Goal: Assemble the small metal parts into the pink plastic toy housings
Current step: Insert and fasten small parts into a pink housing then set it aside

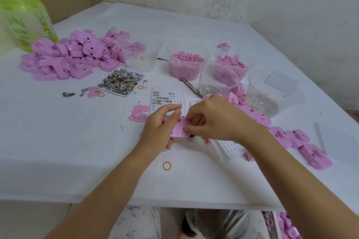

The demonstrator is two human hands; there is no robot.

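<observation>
My left hand (161,128) grips a pink plastic housing (179,128) just above the table, fingers curled round its left side. My right hand (211,120) pinches at the housing's right edge with thumb and forefinger; whatever small part it holds is hidden. A white pegboard tray (168,97) with several small round metal parts lies right behind the hands. A shallow tray of loose metal pieces (121,81) sits further back on the left. A big pile of pink housings (75,54) lies at the far left.
Clear tubs hold pink beads (187,63), pink flat pieces (231,65) and clear parts (261,101). More pink housings (299,137) line the right side. Tweezers (189,85) lie behind the pegboard. A yellow ring (167,166) lies near the table's front edge. A green bottle (25,17) stands far left.
</observation>
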